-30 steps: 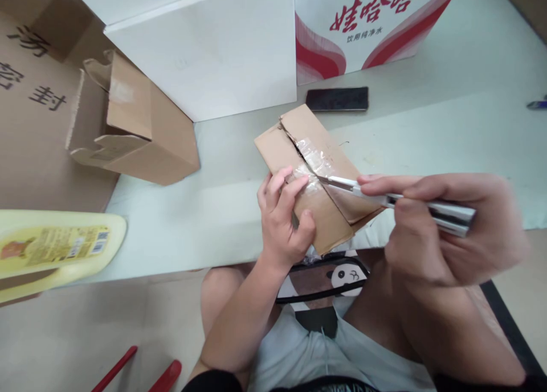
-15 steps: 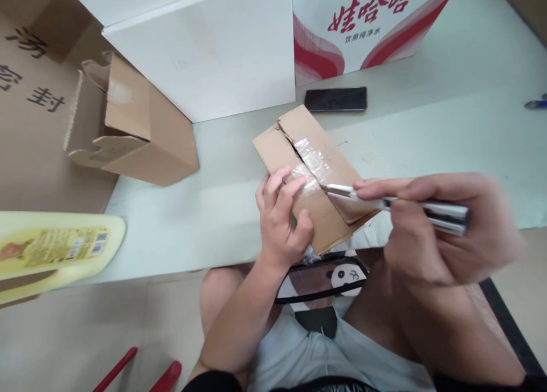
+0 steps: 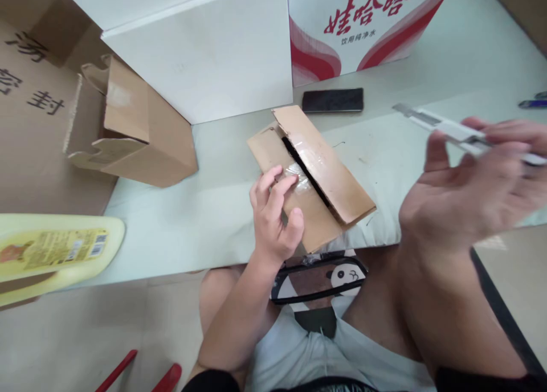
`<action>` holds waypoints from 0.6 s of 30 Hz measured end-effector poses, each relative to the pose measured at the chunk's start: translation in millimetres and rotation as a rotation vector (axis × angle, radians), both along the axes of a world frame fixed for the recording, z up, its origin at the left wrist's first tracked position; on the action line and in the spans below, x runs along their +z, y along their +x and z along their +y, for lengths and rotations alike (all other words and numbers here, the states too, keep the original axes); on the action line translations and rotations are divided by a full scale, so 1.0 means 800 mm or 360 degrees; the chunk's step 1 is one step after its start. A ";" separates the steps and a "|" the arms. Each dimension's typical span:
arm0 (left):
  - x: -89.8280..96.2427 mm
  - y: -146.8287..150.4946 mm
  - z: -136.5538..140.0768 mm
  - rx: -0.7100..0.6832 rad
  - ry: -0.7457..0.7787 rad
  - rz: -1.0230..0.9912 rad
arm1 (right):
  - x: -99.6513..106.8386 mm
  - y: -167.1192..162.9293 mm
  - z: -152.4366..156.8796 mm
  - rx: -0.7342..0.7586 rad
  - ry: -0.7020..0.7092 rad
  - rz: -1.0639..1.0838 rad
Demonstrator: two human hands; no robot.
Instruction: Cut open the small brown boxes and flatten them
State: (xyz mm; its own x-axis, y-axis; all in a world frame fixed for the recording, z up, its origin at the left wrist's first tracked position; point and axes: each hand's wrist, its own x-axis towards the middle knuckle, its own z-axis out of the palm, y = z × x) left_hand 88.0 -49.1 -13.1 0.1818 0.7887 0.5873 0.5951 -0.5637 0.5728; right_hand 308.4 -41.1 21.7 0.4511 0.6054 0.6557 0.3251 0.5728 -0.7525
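Left hand [image 3: 277, 221] rested on small cardboard box [image 3: 331, 172], fingers loosely spread on left flap (likely steadying it against surface [image 3: 217, 209]), nothing gripped. Right hand [image 3: 474, 192], curled round utility knife [image 3: 448, 127], held blade clear of box, probably keeping edge off flaps. Box seam gaped, inside dark, contents unreadable. Taller carton [image 3: 164, 141], left, stood flaps-up; contents hidden.

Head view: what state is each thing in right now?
Small carton: seam parted, one flap raised
Cutter: blade out, clear of the carton
Left grip: resting on the carton
Right grip: holding the cutter
Phone: lying flat, screen dark
Brown box: end flaps open
Yellow bottle: partly out of frame
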 end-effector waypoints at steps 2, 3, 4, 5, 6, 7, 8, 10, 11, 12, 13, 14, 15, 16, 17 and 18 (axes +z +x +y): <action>-0.001 -0.011 0.008 -0.0007 -0.0039 -0.0018 | -0.018 -0.002 0.009 -0.0328 0.0114 0.0098; -0.002 -0.020 0.014 -0.0010 -0.0063 -0.0030 | -0.025 -0.001 0.012 -0.0439 0.0099 0.0004; -0.002 -0.030 0.020 0.0004 -0.0092 -0.0058 | -0.032 0.000 0.014 -0.0469 0.0023 -0.0174; -0.003 -0.042 0.026 0.0043 -0.0128 -0.0112 | -0.037 0.003 0.017 -0.0488 -0.0049 -0.0372; -0.004 -0.055 0.031 0.0102 -0.0177 -0.0198 | -0.042 0.005 0.019 -0.0489 -0.0121 -0.0550; -0.005 -0.068 0.037 0.0181 -0.0248 -0.0318 | -0.047 0.006 0.022 -0.0466 -0.0203 -0.0682; -0.006 -0.081 0.042 0.0252 -0.0345 -0.0449 | -0.053 0.006 0.026 -0.0421 -0.0295 -0.0761; -0.010 -0.103 0.049 0.0386 -0.0577 -0.0723 | -0.065 0.003 0.035 -0.0331 -0.0473 -0.0810; -0.012 -0.111 0.052 0.0434 -0.0681 -0.0850 | -0.071 -0.001 0.040 -0.0285 -0.0552 -0.0823; -0.013 -0.118 0.054 0.0463 -0.0776 -0.0961 | -0.078 -0.005 0.045 -0.0230 -0.0625 -0.0846; -0.015 -0.122 0.056 0.0470 -0.0859 -0.1052 | -0.083 -0.010 0.048 -0.0167 -0.0698 -0.0882; -0.017 -0.125 0.057 0.0455 -0.0932 -0.1115 | -0.089 -0.015 0.050 -0.0102 -0.0770 -0.0926; -0.018 -0.126 0.058 0.0430 -0.0991 -0.1157 | -0.093 -0.020 0.051 -0.0036 -0.0839 -0.0974; -0.018 -0.127 0.059 0.0408 -0.1033 -0.1188 | -0.097 -0.024 0.051 0.0030 -0.0906 -0.1020; -0.019 -0.127 0.060 0.0404 -0.1056 -0.1215 | -0.100 -0.027 0.049 0.0086 -0.0953 -0.1056; -0.019 -0.127 0.060 0.0427 -0.1066 -0.1241 | -0.102 -0.029 0.047 0.0126 -0.0977 -0.1078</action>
State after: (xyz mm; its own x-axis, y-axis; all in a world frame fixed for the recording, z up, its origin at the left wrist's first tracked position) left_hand -13.6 -0.7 -28.4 -0.2858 0.9528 -0.1029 -0.0125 0.1036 0.9945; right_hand 285.0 -3.3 -59.8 0.0302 0.9476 0.3182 0.7844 0.1748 -0.5951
